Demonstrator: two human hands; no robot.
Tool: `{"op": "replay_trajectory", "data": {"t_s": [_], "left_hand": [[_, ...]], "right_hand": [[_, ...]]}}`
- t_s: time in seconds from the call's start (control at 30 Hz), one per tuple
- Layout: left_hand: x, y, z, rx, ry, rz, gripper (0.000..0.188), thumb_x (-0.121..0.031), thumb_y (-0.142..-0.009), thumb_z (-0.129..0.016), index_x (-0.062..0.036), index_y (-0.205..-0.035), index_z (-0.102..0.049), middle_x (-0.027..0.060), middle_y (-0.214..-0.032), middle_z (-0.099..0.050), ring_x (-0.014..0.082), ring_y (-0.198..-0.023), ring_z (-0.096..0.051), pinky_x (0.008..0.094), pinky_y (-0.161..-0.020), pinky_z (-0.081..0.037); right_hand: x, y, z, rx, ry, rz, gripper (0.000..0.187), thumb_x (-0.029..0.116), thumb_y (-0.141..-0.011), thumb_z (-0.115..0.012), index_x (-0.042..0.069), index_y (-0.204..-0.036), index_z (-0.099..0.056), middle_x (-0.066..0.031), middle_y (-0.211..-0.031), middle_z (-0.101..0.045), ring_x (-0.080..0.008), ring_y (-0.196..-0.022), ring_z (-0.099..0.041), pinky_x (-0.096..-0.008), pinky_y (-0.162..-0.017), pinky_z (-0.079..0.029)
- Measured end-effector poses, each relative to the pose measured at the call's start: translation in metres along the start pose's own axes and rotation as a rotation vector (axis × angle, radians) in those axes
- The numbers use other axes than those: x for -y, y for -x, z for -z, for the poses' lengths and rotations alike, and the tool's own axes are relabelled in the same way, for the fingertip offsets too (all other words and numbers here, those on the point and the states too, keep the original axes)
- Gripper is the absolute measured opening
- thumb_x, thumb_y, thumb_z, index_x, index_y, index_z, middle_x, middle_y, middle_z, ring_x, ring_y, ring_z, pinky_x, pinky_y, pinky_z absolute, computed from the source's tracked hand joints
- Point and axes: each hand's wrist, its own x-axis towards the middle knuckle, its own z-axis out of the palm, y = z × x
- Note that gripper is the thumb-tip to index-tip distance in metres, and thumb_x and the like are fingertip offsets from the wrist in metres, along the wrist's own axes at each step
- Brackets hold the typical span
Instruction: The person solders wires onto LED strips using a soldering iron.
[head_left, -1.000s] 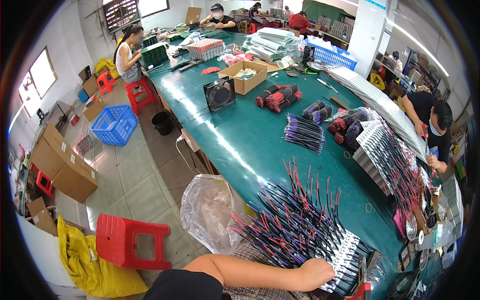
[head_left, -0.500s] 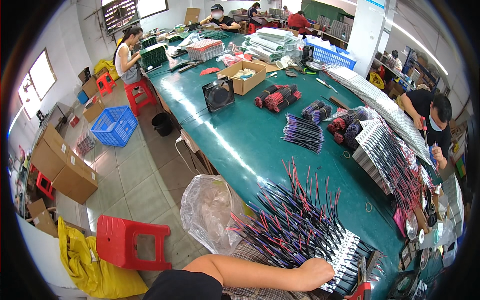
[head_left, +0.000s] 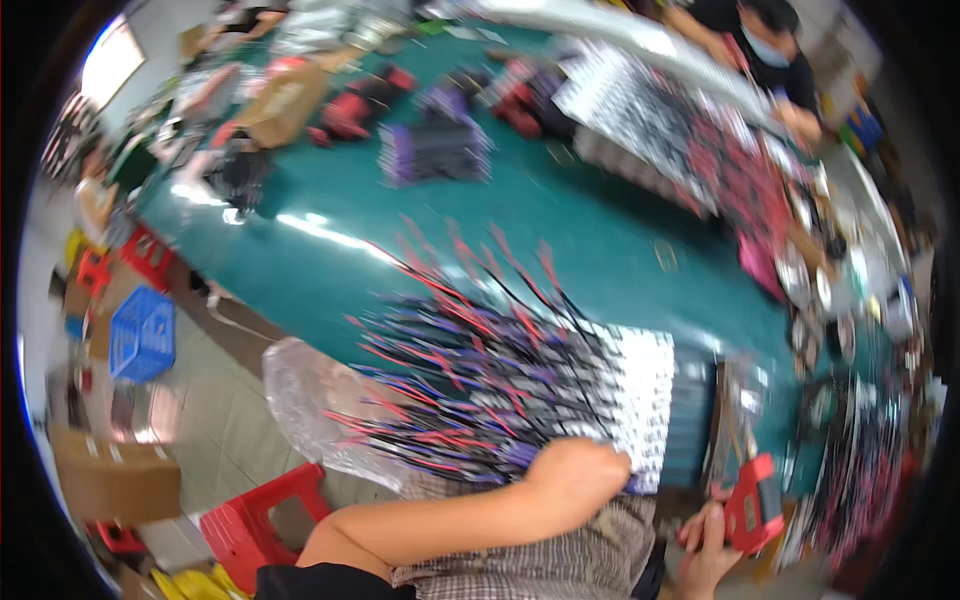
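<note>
A white panel (head_left: 645,390) lies at the near edge of the table, with many black, red and purple wires (head_left: 470,370) fanning out leftward from it. My left hand (head_left: 580,482) is closed in a fist at the panel's near edge, on top of the wires. What its fingers pinch is hidden and blurred. Lower right, my right hand (head_left: 708,545) is wrapped round the handle of a red soldering gun (head_left: 752,508). The gun's thin tip points up, close to a dark upright metal piece (head_left: 718,425) right of the panel.
Bundles of wires (head_left: 435,152) and a cardboard box (head_left: 285,105) lie farther back on the green table (head_left: 330,270). Stacked panels with wires (head_left: 640,110) stand far right, near a person at work. A red stool (head_left: 265,525) and clear plastic bag (head_left: 320,410) are at left.
The whole view has turned rightward and blurred, so the table has shifted left. My right hand and more of the red soldering gun have come into sight. My left hand stays at the panel's near edge.
</note>
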Motion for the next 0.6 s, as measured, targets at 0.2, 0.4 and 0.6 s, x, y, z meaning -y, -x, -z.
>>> {"op": "replay_trajectory", "data": {"t_s": [0.2, 0.4, 0.6], "left_hand": [[-0.005, -0.016, 0.022, 0.087, 0.022, 0.035, 0.037, -0.025, -0.07, -0.079, -0.0062, -0.088, -0.054, 0.0072, -0.073, -0.06, 0.0252, -0.07, -0.064, 0.0359, -0.059, -0.051], [-0.008, -0.023, 0.027, 0.206, 0.152, 0.094, 0.039, -0.003, -0.063, -0.077, -0.0016, -0.098, -0.059, 0.0138, -0.083, -0.061, 0.0335, -0.075, -0.063, 0.0414, -0.067, -0.052], [-0.017, -0.024, 0.027, 0.193, 0.1, 0.136, 0.037, 0.002, -0.062, -0.073, -0.0014, -0.096, -0.059, 0.014, -0.08, -0.06, 0.0339, -0.072, -0.062, 0.0422, -0.064, -0.05]], "right_hand": [[0.0, -0.022, 0.006, -0.101, -0.017, -0.078, 0.028, 0.008, -0.094, -0.055, -0.002, -0.12, -0.049, -0.0044, -0.073, -0.052, -0.0057, -0.044, -0.036, -0.0238, -0.046, -0.04], [-0.001, -0.034, 0.013, -0.093, -0.038, -0.105, 0.026, 0.009, -0.094, -0.053, -0.003, -0.116, -0.047, -0.0059, -0.073, -0.052, -0.0059, -0.045, -0.036, -0.0234, -0.048, -0.041], [-0.002, -0.04, 0.022, -0.057, -0.045, -0.139, 0.026, 0.011, -0.094, -0.053, -0.002, -0.116, -0.047, -0.0056, -0.07, -0.051, -0.0069, -0.046, -0.038, -0.0244, -0.05, -0.042]]}}
